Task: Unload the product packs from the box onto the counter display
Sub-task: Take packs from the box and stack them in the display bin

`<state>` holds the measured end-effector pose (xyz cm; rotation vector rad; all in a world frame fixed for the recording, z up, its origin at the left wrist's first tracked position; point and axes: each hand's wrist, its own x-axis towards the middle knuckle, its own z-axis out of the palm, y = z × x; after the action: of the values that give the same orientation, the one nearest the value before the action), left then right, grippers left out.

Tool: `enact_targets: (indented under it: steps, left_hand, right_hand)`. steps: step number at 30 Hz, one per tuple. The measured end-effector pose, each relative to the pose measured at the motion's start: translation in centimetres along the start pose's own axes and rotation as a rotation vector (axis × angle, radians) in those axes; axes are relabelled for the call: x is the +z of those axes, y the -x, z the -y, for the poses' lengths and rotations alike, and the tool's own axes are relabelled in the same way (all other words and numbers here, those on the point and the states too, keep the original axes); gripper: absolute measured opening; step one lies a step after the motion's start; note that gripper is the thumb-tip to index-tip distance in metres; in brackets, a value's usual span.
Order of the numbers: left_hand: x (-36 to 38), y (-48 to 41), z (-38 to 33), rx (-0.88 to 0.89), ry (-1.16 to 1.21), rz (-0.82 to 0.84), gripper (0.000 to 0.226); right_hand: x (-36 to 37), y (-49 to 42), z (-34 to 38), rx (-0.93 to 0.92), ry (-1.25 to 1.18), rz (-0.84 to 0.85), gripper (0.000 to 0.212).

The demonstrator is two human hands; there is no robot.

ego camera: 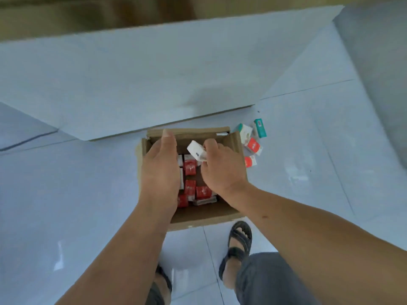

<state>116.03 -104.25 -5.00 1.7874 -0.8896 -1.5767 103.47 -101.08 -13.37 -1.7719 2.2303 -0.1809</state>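
The pale tiled floor fills most of the view, and a broad white counter runs across beyond both hands, its near edge just past the fingertips. An open cardboard box sits on the floor under the hands, its far wall against the counter's edge.

The left hand lies flat along the box's left inside wall. Its fingers are straight and together and hold nothing; the tips reach the far rim. The right hand hovers over the box's right half and pinches a white pack in its fingertips, tilted and raised above the rest.

Below and between the hands, red-and-white packs lie jumbled on the box's bottom, partly hidden by the left hand. To the right of the right hand, outside the box, loose packs lie on the floor, one of them teal. Black sandals stand nearer than the box.

Print on every pack is too blurred to read; the white pack shows only a small dark mark.
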Motion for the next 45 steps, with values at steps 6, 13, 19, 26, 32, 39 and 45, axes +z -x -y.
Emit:
enact_targets:
  steps: [6,13,19,26,32,39,45]
  left_hand:
    - [-4.2,13.1,-13.8,0.110,0.100,0.015,0.038]
    - [-7.9,23.5,-28.7,0.186,0.193,0.121,0.048]
    - [-9.1,26.6,-37.3,0.412,0.219,0.130,0.038]
    - [-9.1,27.3,-42.6,0.432,0.223,0.076,0.036]
    - [-7.5,27.5,-47.2,0.497,0.201,-0.068,0.037]
    - [-8.0,26.5,-51.4,0.523,0.255,-0.224,0.043]
    - [-8.9,24.5,-54.0,0.568,0.261,-0.157,0.040]
  right_hand:
    - [-19.7,4.8,6.2,-0.144,0.048,-0.156,0.030]
    - [-38.9,6.1,13.6,-0.230,0.029,-0.337,0.047]
    - [-49.4,4.3,17.5,-0.306,0.042,-0.469,0.027]
    - [-55.4,1.7,18.8,-0.428,0.078,-0.543,0.033]
    - [-60.8,-3.0,19.2,-0.629,0.045,-0.509,0.035]
    - [-65.0,-8.5,22.6,-0.678,0.263,-0.247,0.023]
    - [-65.6,-11.8,24.3,-0.538,0.182,0.036,0.036]
